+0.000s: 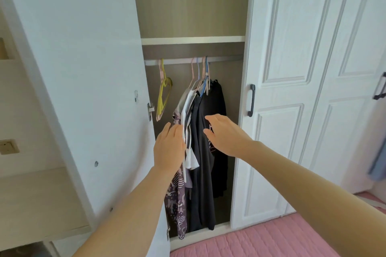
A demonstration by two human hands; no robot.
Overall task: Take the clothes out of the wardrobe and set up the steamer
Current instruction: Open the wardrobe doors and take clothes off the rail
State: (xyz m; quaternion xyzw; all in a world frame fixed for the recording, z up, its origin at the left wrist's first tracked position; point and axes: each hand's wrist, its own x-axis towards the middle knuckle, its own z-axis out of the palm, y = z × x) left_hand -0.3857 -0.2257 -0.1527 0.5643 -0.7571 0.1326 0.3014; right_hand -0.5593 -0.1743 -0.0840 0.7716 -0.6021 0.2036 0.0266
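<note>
1. Since the wardrobe (192,6) stands open, the clothes (196,131) hang free below the rail (179,61), bunched near its mid. Long axis vertical, hooks up, hems down.
2. Left hand (169,146) & right hand (227,135), below the rail, are apart w/ fingers straight, gripping nothing. Left touches the white top (187,106); right is by the black garment (208,173).
3. Risk: tugging fabric w/o unhooking the hangers (201,73) could slip garments off.

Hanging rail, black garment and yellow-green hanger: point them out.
hanging rail (177,62): head view, bare stretch between hangers.
black garment (211,98): head view, upper front.
yellow-green hanger (167,84): head view, upper bend.
</note>
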